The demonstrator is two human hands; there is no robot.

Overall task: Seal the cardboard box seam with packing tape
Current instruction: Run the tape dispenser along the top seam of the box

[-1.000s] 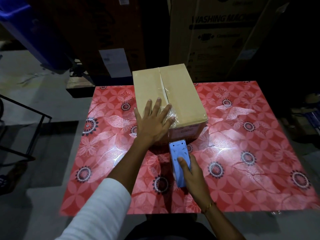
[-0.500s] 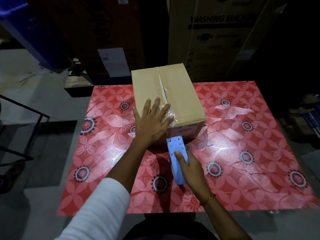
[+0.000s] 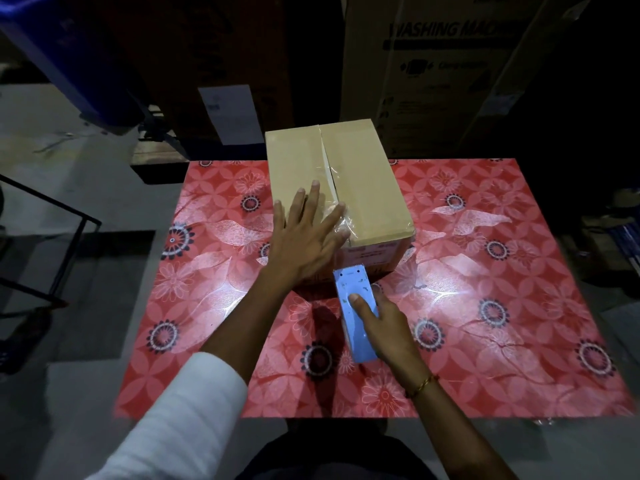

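Note:
A brown cardboard box (image 3: 367,181) stands on the far middle of a red flowered table (image 3: 485,306). Clear packing tape (image 3: 334,188) runs along its top seam and wrinkles at the near edge. My left hand (image 3: 304,237) lies flat, fingers spread, on the box's near left corner, its fingers on the tape. My right hand (image 3: 384,323) grips a light blue tape dispenser (image 3: 355,313) just in front of the box's near face, toothed end toward the box. Whether tape still joins dispenser and box is unclear.
Large cartons (image 3: 443,71), one printed "WASHING MACHINE", stand behind the table. A black metal frame (image 3: 55,237) is on the floor at the left, and a blue bin (image 3: 62,57) sits at the upper left.
My right hand has brought the dispenser slightly closer to the box's near face. The left hand stays pressed on the box.

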